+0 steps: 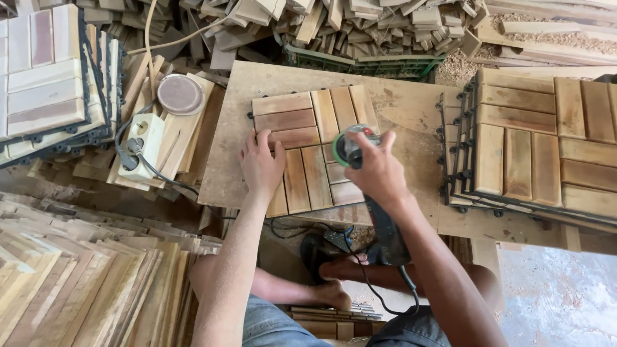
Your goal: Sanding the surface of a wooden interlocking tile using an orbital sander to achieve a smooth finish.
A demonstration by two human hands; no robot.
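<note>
A square wooden deck tile (302, 122) made of slats lies on a plywood work board (405, 103) in front of me. My left hand (260, 164) presses flat on the tile's near left part. My right hand (379, 170) grips a green and black power sander (350, 149), whose head rests on the tile's right side. The sander's body and black cord (379, 292) run back under my forearm toward my lap.
A stack of finished tiles (546, 148) sits to the right, another stack (45, 77) at far left. A power strip (144, 138) and a round sanding disc (180, 94) lie left of the board. Loose wood offcuts (347, 29) pile behind; slat stacks (83, 283) lie near left.
</note>
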